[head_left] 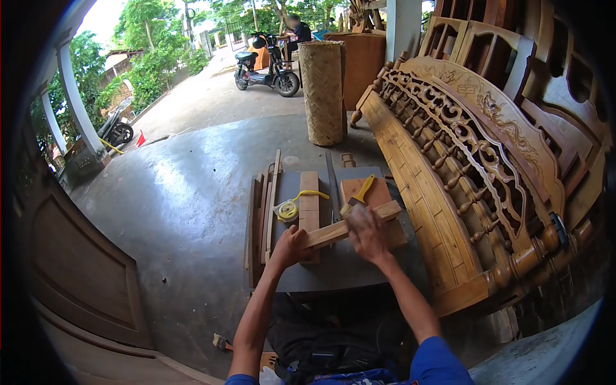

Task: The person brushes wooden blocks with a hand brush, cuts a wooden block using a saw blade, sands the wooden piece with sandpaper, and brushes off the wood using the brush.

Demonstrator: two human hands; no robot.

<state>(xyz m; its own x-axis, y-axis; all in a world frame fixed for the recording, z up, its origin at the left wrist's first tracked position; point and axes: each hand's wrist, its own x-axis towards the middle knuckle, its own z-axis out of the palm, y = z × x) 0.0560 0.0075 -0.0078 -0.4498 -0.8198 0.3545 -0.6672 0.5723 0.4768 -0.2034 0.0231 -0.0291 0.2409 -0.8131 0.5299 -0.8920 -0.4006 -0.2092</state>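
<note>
The worktop [289, 280] is dark grey, the stick [327, 236] pale tan, the block [309, 218] pinkish brown. Yellow colours the brush handle [366, 187] and the tape [288, 211]. The sleeve [443, 364] is bright blue, the flag [140, 138] red, the door [80, 256] deep brown. The mat [323, 90] is straw-coloured, woven criss-cross; dark lines draw brick-like rectangles on the honey-brown panel [417, 199]

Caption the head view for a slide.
Left hand gripping a wooden bar, right hand blurred over it, tape measure nearby.

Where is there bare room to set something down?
The grey tabletop is bare along its near edge, between the left forearm and right forearm, nearer than the wooden bar. The floor left of the tabletop is open. Crowded: the tabletop's left edge, with strips, and its far side, with tape measure, plank and yellow brush.
</note>
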